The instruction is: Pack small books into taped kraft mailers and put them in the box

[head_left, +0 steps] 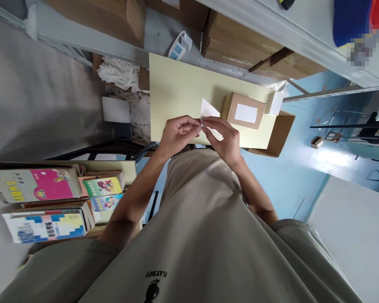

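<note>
A small white label (pixel 208 108) with a speck of yellow at its edge is held up between my hands, above the near side of the pale yellow table (pixel 177 90). My right hand (pixel 224 139) pinches it at its lower part, partly covering it. The fingers of my left hand (pixel 181 134) are closed in a pinch at the same lower edge, with the fingertips of both hands nearly touching. To the right on the table lies a closed cardboard box (pixel 229 111) bearing a white label (pixel 245 113) on top.
A stack of small white sheets (pixel 274 103) sits right of the box. An open carton (pixel 281 134) stands beyond the table's right end. Behind are a power strip (pixel 177 50) and large cartons (pixel 236 42). Books (pixel 50 185) fill a rack at left, near white scraps (pixel 120 73).
</note>
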Tool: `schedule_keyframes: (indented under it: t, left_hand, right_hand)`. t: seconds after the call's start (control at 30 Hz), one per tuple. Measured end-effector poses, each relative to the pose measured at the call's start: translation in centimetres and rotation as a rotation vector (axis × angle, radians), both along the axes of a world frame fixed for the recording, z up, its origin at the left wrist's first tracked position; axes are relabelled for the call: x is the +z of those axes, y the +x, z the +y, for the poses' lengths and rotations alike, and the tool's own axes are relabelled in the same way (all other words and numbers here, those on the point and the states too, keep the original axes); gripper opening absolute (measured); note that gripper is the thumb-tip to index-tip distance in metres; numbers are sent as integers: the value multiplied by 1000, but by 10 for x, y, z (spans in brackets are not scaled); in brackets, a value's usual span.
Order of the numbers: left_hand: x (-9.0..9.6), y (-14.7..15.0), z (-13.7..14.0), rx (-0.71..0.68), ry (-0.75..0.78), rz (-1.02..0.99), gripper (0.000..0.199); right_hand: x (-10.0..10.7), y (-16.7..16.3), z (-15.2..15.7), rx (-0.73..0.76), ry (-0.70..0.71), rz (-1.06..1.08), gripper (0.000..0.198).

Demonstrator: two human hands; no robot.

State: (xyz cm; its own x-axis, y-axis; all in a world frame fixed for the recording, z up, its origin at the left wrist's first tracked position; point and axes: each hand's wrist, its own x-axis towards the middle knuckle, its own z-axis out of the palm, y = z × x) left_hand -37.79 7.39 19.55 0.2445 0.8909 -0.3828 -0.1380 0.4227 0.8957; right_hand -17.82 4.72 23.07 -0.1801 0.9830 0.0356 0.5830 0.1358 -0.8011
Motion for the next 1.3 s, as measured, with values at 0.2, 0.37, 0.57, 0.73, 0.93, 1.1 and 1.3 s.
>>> schedule_keyframes:
  t: [0.2,0.37,0.57,0.73,0.93,1.1,1.3]
  left_hand:
    - [-4,-10,1,15,11,-63,35]
    - [-7,-12,2,-11,33,-65,30]
    - [-6,-13,2,-38,35,-5,34]
    - [-6,-15,-2,-51,46,-17,33]
    - [-9,-12,-6,-33,28,-17,38]
    - [-9,-10,-6,-34,40,6,42]
    - [-9,-8,-7,-24,68,1,46]
  right_hand:
    - [-1,-12,-1,-12,-19,6,32]
    - [-2,-15,-3,-11,2,-23,33]
    - [0,-16,-6,-14,1,-32,32]
    - [0,-16,-7,-8,-7,-47,33]
    - [1,-13,-7,-4,-9,-60,30]
    - [-1,-13,-11,7,2,-58,30]
    - [-3,-13,-14,-38,-28,-22,26]
